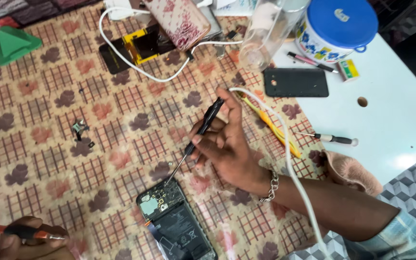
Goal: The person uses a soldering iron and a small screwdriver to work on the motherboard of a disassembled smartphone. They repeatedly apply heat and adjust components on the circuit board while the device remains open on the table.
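Opened phone (176, 221) lying low on the patterned tablecloth (49, 144), back cover already off, board and battery bared; screws at the top end judged not yet all out. Just above the phone, right hand (225, 144) pinching a black screwdriver (199, 130), tip touching the phone's upper edge. Left of the phone, at the frame's corner, left hand (22, 243) closed around an orange-handled screwdriver (15, 231). Above and left of the phone, small loose parts (79, 129). Well above and right, a blue-lidded tub (335, 29), shut, contents hidden; beside it a clear bottle (266, 31), seemingly empty; below these a black back cover (295, 82).
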